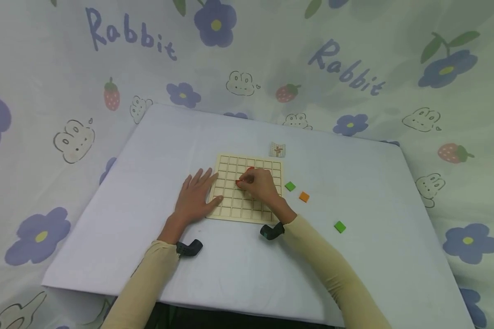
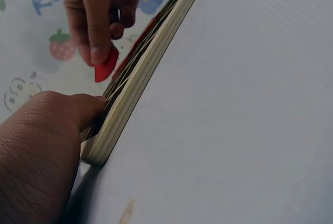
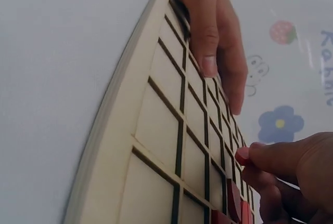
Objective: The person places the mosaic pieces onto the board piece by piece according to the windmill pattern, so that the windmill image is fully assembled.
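A pale wooden grid board [image 1: 229,212] lies on the white table. My left hand [image 1: 194,197] rests along its left edge with fingers spread, the thumb over the near-left part of the grid. Between thumb and fingertips my right hand [image 1: 262,184] pinches a small red tile [image 2: 106,67], held just over the squares near the middle of the board. Several other red tiles [image 3: 233,201] sit in the grid under the right hand, which partly hides them in the head view.
To the right of the board lie a green tile [image 1: 290,186], an orange tile [image 1: 304,197] and, farther off, another green tile [image 1: 340,226]. A small printed square [image 1: 277,150] lies behind the board. Patterned cloth [image 1: 206,64] hangs around the table.
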`<move>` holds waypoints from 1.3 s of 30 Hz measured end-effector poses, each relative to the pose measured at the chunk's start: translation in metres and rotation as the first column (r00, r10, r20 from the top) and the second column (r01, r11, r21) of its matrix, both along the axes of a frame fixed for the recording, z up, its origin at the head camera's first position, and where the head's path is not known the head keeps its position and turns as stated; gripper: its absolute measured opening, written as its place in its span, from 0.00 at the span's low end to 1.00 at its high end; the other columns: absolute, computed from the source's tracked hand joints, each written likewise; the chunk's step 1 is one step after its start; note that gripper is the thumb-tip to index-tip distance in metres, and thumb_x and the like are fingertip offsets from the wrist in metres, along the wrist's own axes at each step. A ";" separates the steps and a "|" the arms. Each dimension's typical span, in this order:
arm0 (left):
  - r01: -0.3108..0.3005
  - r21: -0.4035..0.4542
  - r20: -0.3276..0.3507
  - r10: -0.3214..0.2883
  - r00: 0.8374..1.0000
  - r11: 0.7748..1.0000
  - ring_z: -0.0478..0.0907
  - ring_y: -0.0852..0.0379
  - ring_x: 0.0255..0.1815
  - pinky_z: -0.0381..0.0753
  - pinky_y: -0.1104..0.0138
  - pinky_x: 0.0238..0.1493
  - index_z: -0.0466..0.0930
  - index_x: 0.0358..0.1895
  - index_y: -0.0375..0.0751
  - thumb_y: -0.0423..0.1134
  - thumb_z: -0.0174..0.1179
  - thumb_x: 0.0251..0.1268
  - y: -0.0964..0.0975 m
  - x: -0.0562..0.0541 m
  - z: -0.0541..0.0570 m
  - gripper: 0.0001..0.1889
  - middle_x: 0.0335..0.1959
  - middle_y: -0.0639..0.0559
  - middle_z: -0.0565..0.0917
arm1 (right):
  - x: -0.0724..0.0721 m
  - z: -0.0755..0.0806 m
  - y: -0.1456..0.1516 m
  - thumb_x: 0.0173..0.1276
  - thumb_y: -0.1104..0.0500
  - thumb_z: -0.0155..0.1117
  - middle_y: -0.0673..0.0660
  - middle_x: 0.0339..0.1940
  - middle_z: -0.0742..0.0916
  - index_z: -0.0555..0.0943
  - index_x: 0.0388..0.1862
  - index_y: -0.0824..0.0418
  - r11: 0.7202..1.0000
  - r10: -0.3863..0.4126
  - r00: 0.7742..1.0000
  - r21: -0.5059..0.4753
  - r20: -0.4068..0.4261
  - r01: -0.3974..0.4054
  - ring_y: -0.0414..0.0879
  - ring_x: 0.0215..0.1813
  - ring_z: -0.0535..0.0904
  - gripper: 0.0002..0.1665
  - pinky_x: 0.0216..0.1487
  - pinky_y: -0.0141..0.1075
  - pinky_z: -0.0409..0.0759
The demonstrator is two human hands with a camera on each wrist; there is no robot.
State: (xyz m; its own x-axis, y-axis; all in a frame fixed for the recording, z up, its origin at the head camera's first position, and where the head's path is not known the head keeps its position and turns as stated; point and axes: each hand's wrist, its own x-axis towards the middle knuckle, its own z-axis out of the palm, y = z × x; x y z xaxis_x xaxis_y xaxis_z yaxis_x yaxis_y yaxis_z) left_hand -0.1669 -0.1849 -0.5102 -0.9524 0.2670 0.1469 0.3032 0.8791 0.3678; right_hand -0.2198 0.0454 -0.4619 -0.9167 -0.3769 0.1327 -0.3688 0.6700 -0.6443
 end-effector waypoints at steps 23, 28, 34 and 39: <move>0.008 -0.001 -0.004 -0.008 1.000 1.000 0.42 0.45 0.79 0.37 0.47 0.75 0.56 0.78 0.48 0.65 0.49 0.68 0.002 -0.002 0.001 0.41 0.79 0.47 0.53 | -0.004 -0.003 -0.002 0.63 0.54 0.73 0.44 0.30 0.86 0.91 0.33 0.52 0.978 0.068 0.991 0.205 -0.118 -0.042 0.40 0.35 0.75 0.04 0.41 0.36 0.72; 0.001 -0.006 -0.003 -0.001 1.000 1.000 0.41 0.46 0.79 0.36 0.48 0.75 0.56 0.78 0.49 0.66 0.49 0.67 0.002 -0.003 0.000 0.41 0.79 0.48 0.53 | -0.004 -0.004 0.008 0.62 0.55 0.74 0.45 0.28 0.85 0.90 0.33 0.54 0.988 0.079 0.992 0.140 -0.103 -0.064 0.38 0.32 0.77 0.04 0.34 0.34 0.76; -0.008 -0.013 0.009 0.008 1.000 1.000 0.39 0.47 0.79 0.35 0.49 0.75 0.55 0.78 0.49 0.65 0.49 0.67 0.002 -0.003 -0.001 0.41 0.79 0.49 0.52 | 0.000 0.001 0.037 0.62 0.56 0.74 0.51 0.35 0.88 0.90 0.40 0.60 0.996 0.022 0.998 0.092 -0.058 -0.016 0.44 0.40 0.81 0.10 0.41 0.38 0.80; -0.007 0.002 0.005 0.007 1.000 1.000 0.41 0.45 0.79 0.36 0.47 0.75 0.56 0.78 0.47 0.64 0.51 0.67 0.001 0.000 0.000 0.41 0.79 0.46 0.53 | 0.002 0.002 0.069 0.63 0.55 0.73 0.53 0.36 0.86 0.89 0.40 0.59 0.983 -0.112 0.994 0.148 -0.003 0.111 0.49 0.42 0.75 0.11 0.39 0.42 0.75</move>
